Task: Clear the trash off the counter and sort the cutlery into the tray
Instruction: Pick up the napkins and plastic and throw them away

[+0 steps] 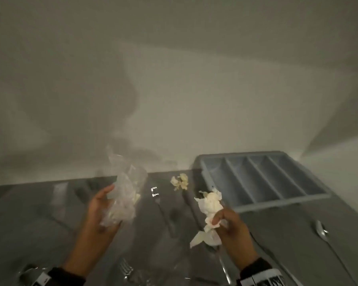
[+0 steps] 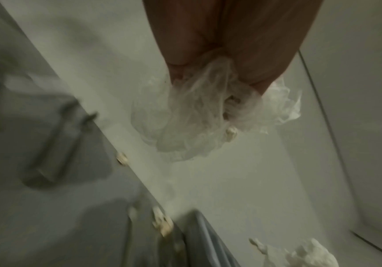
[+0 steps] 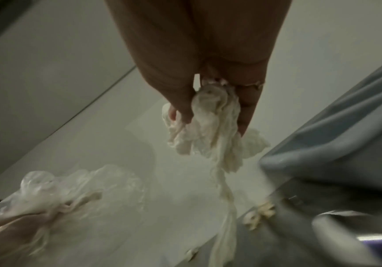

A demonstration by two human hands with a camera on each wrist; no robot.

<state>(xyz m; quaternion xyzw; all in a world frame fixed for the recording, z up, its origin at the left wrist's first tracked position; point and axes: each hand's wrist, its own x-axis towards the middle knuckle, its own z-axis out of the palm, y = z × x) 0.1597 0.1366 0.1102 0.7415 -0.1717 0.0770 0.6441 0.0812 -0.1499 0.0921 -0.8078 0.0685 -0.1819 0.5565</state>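
Observation:
My left hand (image 1: 100, 211) grips a crumpled clear plastic bag (image 1: 123, 195) above the grey counter (image 1: 50, 219); the same bag (image 2: 194, 115) bunches between the fingers in the left wrist view. My right hand (image 1: 228, 223) pinches a wad of white tissue (image 1: 210, 205), seen as the tissue (image 3: 210, 126) hanging from the fingers in the right wrist view. A smaller scrap of crumpled paper (image 1: 180, 181) lies on the counter near the wall. The grey cutlery tray (image 1: 258, 178) sits at the right with bare compartments. A fork (image 1: 162, 211), another fork (image 1: 125, 267) and a spoon (image 1: 322, 232) lie on the counter.
A white wall (image 1: 174, 79) rises right behind the counter. More cutlery (image 1: 222, 263) lies near the front edge between my wrists. A shiny utensil (image 1: 27, 271) sits at the front left. The picture is dim and blurred.

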